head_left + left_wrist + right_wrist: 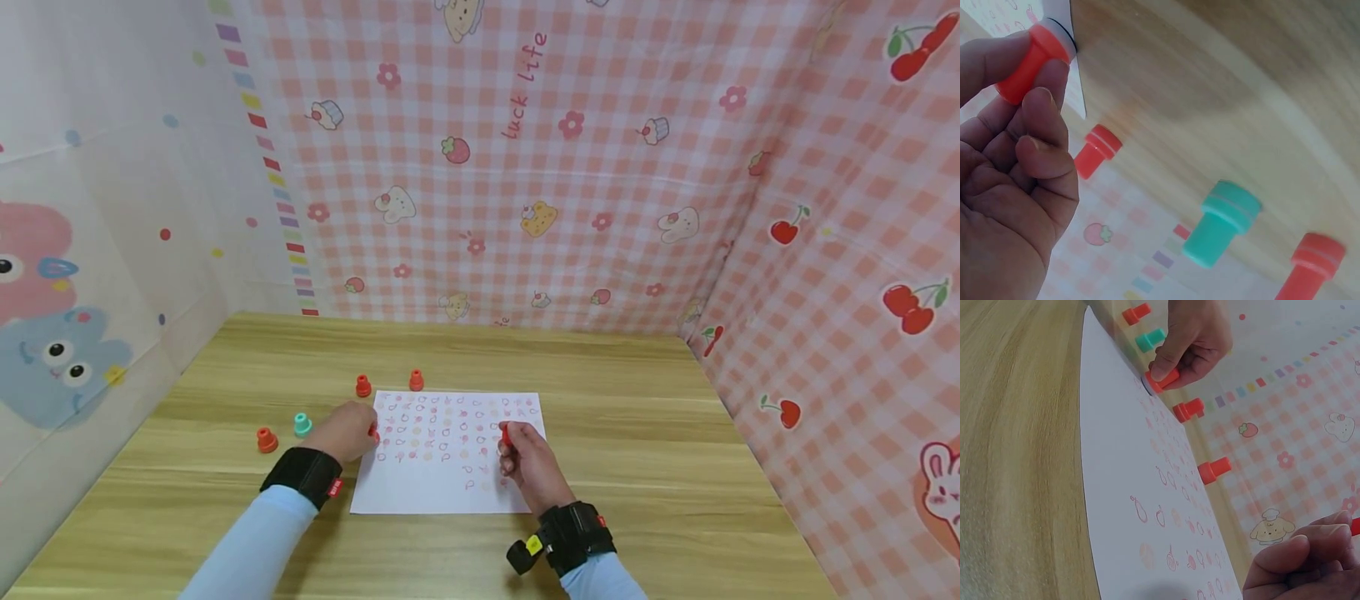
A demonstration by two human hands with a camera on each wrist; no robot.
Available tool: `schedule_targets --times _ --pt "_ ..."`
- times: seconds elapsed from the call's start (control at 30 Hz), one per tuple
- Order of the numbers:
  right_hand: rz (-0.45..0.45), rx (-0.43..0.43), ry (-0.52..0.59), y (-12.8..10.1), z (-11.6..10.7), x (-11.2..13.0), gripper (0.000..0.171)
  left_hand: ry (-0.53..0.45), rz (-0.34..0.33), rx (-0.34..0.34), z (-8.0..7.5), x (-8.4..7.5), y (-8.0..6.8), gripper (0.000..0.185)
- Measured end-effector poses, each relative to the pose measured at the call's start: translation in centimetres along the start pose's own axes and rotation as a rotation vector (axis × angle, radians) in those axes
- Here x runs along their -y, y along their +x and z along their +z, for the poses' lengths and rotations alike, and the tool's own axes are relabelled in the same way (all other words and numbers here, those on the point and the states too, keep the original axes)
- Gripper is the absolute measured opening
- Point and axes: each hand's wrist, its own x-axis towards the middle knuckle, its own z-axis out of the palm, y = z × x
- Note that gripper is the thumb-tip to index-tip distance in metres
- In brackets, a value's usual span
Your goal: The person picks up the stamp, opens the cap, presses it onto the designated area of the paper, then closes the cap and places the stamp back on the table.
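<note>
At the left edge of a white sheet of paper (408, 490), my left hand (347, 432) pinches a red stamp (1029, 65) between thumb and fingers. In the left wrist view its pale base sits right at the paper's edge. Over the right part of the sheet, my right hand (534, 467) grips a small red stamp (506, 433), mostly hidden by the fingers. Rows of small fruit-like prints in red, pink and pale orange cover much of the sheet's upper part.
Behind the paper stand two red stamps (363, 386). To the left of my left hand are a teal stamp (302, 425) and another red stamp (267, 440). The wooden table (660, 467) meets patterned cloth walls (570, 175) at the back and sides.
</note>
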Motion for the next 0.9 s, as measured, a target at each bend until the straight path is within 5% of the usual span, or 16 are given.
schedule_targets --times 0.3,0.9 --pt "0.006 0.007 0.004 0.21 0.21 0.08 0.040 0.026 0.060 0.003 -0.20 -0.19 -0.02 0.013" --pt "0.018 -0.014 -0.013 0.64 0.78 0.09 0.039 0.041 0.064 -0.022 0.07 -0.93 -0.05 0.019"
